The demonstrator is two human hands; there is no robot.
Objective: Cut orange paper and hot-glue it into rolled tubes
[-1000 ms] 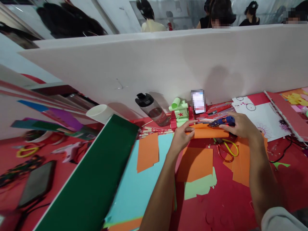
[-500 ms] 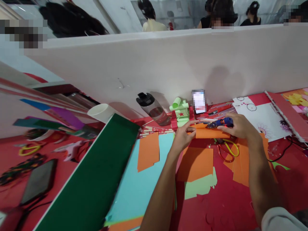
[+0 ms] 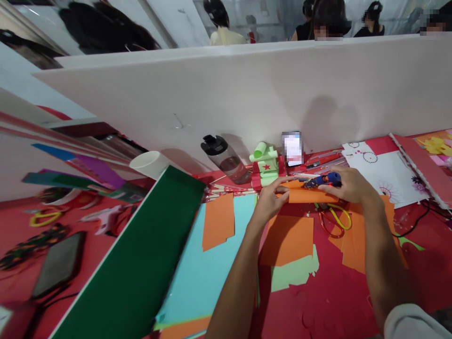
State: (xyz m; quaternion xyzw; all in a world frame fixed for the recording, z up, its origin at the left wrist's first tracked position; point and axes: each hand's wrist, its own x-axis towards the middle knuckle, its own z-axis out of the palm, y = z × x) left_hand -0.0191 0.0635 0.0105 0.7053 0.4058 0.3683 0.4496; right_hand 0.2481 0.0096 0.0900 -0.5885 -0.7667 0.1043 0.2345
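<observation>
My left hand (image 3: pixel 271 200) pinches the left end of a rolled or folded piece of orange paper (image 3: pixel 305 195), held a little above the table. In my right hand (image 3: pixel 353 183) is a blue glue gun (image 3: pixel 326 179) with a small red light, its dark nozzle pointing left along the paper's upper edge. The fingers around its grip are partly hidden. Just below the held paper lie scissors (image 3: pixel 339 221) with red and yellow handles. A flat orange sheet (image 3: pixel 293 240) rests nearer me over a torn pale green sheet (image 3: pixel 293 275), and more orange sheets (image 3: pixel 355 245) lie under my right forearm.
Behind my hands stand a green paper model (image 3: pixel 267 165) with a red star, a phone (image 3: pixel 293 149) and a water bottle (image 3: pixel 228 160). A long green board (image 3: pixel 137 254) is at left, beside blue sheets (image 3: pixel 212 268). A white partition (image 3: pixel 226 94) closes off the back.
The left hand's fingers and the paper shift very slightly. Both hands keep their hold, and the glue gun stays at almost the same spot on the paper's edge.
</observation>
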